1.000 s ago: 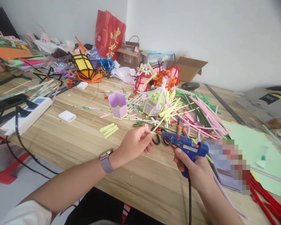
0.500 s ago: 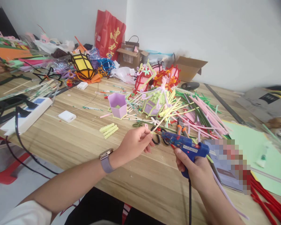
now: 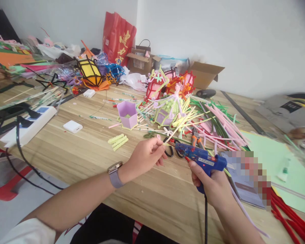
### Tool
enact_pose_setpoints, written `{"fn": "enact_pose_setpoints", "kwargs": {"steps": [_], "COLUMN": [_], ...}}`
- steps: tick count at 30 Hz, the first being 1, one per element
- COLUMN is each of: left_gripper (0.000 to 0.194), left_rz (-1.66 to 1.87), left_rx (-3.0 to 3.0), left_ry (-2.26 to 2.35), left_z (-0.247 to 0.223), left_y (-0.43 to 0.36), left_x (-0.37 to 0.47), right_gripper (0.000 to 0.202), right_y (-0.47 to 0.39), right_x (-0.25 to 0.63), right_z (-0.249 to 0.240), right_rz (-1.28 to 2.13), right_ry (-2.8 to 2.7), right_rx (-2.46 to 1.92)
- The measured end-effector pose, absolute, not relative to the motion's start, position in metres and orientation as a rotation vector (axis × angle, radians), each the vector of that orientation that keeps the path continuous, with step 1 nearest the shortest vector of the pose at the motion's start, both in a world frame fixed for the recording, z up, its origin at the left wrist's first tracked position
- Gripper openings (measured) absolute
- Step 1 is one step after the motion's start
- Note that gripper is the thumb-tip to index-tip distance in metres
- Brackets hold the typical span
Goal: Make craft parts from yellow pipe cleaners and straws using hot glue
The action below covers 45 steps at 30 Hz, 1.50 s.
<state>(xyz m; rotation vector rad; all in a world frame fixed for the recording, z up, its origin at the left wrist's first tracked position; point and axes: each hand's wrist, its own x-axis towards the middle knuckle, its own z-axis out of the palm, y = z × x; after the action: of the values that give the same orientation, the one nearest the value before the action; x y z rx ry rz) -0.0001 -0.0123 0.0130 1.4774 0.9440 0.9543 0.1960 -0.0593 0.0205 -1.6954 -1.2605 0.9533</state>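
Observation:
My right hand is wrapped round the handle of a blue hot glue gun, whose small red light glows. The gun's nozzle points left, close to the fingertips of my left hand. Those fingers are pinched on a small pink curled pipe cleaner piece, mostly hidden by the fingers. Black-handled scissors and orange-and-grey pliers lie behind the nozzle. Several yellow-green twisted pipe cleaner pieces rest left of my left hand, near a purple hexagonal cup.
Loose pipe cleaners and a decorated lantern spread across the middle. A power strip and white charger are left. A tablet lies right, beside green sheets. Boxes and a red bag stand behind.
Both hands and the glue gun hold almost the same position. The view has shifted very slightly.

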Motion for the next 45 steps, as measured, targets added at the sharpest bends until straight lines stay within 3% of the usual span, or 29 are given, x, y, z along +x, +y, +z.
{"fn": "enact_pose_setpoints", "kwargs": {"steps": [22,45], "left_gripper": [0.022,0.019], "left_rz": [0.959,0.945], "left_rx": [1.466,1.459], "left_ry": [0.939,0.961], "left_z": [0.011,0.015], "left_y": [-0.011,-0.012], "left_x": [0.0,0.0], "right_gripper": [0.049,0.061], "right_y": [-0.059,-0.058], "right_x": [0.202,0.198], "right_z": [0.009,0.017], "right_rz": [0.898,0.966], "right_ry": [-1.338,-1.173], "right_rx": [-1.565,-1.69]}}
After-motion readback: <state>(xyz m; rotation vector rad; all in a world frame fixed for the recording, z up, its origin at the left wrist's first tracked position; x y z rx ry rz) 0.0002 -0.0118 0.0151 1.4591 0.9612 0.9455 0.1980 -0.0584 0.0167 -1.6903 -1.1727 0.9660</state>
